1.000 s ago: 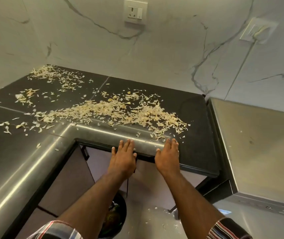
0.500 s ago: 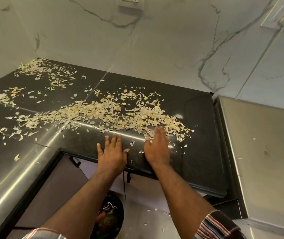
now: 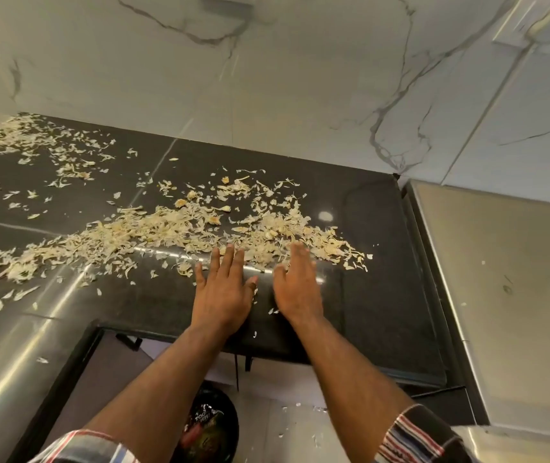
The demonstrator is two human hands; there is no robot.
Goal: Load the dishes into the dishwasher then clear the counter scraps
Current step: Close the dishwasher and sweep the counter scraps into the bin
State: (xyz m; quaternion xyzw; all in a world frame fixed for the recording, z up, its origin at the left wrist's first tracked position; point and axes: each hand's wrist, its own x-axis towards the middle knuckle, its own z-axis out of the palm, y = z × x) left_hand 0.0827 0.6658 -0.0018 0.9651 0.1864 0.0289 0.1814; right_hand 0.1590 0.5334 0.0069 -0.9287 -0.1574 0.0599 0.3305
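**Both hands flat at the edge of the scrap pile**

The left hand (image 3: pixel 221 295) lies palm down on the dark polished stone counter (image 3: pixel 377 295), its grip apart: fingers straight and spread, holding nothing. The right hand (image 3: pixel 297 289) lies just beside it at 3 o'clock, also flat with the grip apart and straight fingers, though its fingertips (image 3: pixel 300 250) are blurred. The fingertips of both hands reach the near edge of the pale, papery heap of peel scraps (image 3: pixel 173 228), which stretches across the counter from 9 o'clock of the hands to past 1 o'clock of the right hand. Loose flakes lie around the wrists and between the hands.

More thin scraps (image 3: pixel 33 138) are scattered toward the far corner at 10 o'clock, below the white marble-veined wall (image 3: pixel 300 78). At 3 o'clock, well apart from the hands, stands a flat brushed-steel surface (image 3: pixel 517 295) with a few specks on it. At 6 o'clock, under the counter's edge, a black bag-lined bin (image 3: pixel 213 426) stands on the floor, with flakes on the tiles beside it. Striped sleeves (image 3: pixel 413 436) show at the bottom.
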